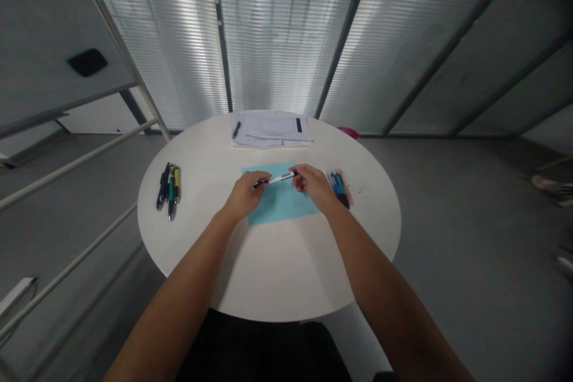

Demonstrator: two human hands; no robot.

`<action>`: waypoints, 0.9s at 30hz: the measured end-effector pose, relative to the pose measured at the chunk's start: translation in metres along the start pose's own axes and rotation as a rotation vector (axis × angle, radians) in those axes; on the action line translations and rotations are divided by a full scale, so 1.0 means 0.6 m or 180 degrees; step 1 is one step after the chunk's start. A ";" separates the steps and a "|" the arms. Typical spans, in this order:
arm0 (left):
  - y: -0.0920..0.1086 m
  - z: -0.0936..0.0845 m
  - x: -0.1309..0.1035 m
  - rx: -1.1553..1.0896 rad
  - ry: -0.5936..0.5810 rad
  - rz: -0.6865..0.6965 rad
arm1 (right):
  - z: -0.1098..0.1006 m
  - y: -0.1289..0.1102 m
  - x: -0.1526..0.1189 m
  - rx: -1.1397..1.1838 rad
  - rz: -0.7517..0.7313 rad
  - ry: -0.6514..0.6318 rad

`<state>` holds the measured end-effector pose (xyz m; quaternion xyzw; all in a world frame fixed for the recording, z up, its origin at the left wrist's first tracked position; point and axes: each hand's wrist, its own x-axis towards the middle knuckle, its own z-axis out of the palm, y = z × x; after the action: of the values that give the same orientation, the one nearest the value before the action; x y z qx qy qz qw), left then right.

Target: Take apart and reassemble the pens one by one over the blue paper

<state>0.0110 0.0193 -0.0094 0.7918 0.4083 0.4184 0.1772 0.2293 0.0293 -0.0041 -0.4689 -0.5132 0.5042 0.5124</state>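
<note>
Left hand (247,191): grasps one end of a pen (280,179)
Right hand (311,184): grasps the opposite end
Pen: between the hands — above the blue paper (282,206)
Markers (171,188): left of the left hand — on the table (277,274)

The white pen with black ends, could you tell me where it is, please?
In the head view, near the centre, the white pen is held between the left hand and right hand, over the blue sheet on the round table.

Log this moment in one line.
left hand: holding pen | right hand: at pen's other end | beneath pen: blue paper
</note>
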 end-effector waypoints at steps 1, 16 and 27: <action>-0.002 0.001 0.000 -0.0012 0.0014 -0.0009 | 0.001 0.000 -0.001 0.0007 0.0030 0.0025; -0.004 -0.006 0.011 -0.1105 0.0802 -0.1104 | -0.010 0.000 -0.001 0.0789 0.0296 0.0296; -0.008 -0.004 0.015 -0.1667 0.0883 -0.1302 | -0.005 -0.008 -0.002 0.1001 0.0674 0.0258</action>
<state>0.0095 0.0293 -0.0060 0.5571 0.4574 0.5682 0.3970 0.2325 0.0278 0.0007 -0.4544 -0.3548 0.6099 0.5437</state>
